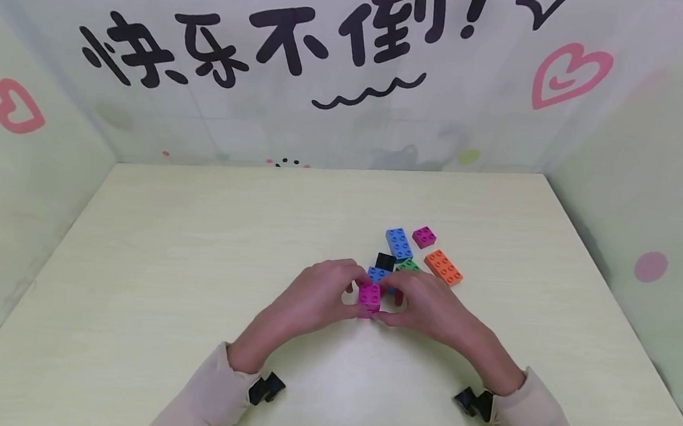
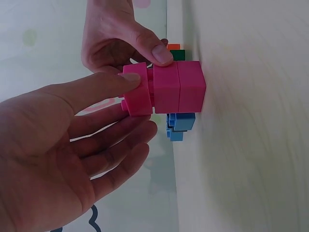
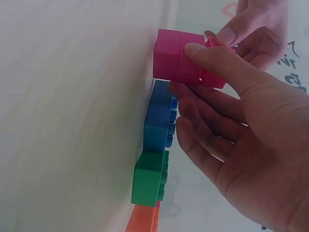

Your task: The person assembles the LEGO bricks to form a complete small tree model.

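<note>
Between both hands, near the table's middle, stands a stack of two pink toy bricks. My left hand pinches a third pink brick by its sides. In the left wrist view this brick sits over the stack, slightly tilted, with a narrow gap and studs showing beneath it. My right hand grips the stack, its thumb near the joint of the two bricks. A blue brick and a green brick lie close to the right hand.
Behind the hands lie another blue brick, a small magenta brick, an orange brick and a black block. A red piece shows partly under the right hand. Printed walls enclose the pale table.
</note>
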Available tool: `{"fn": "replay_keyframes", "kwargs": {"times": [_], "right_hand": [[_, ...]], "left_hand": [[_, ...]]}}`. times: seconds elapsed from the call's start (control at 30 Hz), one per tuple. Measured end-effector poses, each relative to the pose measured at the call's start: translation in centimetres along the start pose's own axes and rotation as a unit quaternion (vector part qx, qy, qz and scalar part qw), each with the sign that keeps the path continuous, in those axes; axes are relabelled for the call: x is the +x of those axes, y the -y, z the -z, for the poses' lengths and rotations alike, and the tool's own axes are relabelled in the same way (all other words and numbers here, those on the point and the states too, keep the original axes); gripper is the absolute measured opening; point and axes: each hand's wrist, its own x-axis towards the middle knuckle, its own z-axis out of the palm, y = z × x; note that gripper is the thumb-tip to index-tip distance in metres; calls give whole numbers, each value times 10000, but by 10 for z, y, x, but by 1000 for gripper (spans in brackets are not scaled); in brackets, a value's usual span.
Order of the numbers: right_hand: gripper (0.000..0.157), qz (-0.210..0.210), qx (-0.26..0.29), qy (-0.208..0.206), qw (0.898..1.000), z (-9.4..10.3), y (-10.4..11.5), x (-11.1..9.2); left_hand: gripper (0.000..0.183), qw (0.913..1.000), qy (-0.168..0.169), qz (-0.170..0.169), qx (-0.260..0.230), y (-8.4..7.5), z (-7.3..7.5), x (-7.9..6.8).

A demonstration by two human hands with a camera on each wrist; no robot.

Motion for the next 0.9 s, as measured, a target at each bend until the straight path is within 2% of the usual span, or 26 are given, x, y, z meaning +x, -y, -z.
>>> {"fn": "replay_keyframes", "kwargs": {"times": [0.37,0.57,0.9], "right_hand": [[31,125,-66,-53,9999,0,0,-1],[36,105,-134,22,9999,2,-2,-2],[39,-88,800,154,9966,14,-2,-3]], "left_hand": [[36,9997,-96,-200,36,-2,-1,0],[38,9999,-75,-142,30,-2,-1,1],[39,9999,-89,-135,-32,2,-1,0]]}}
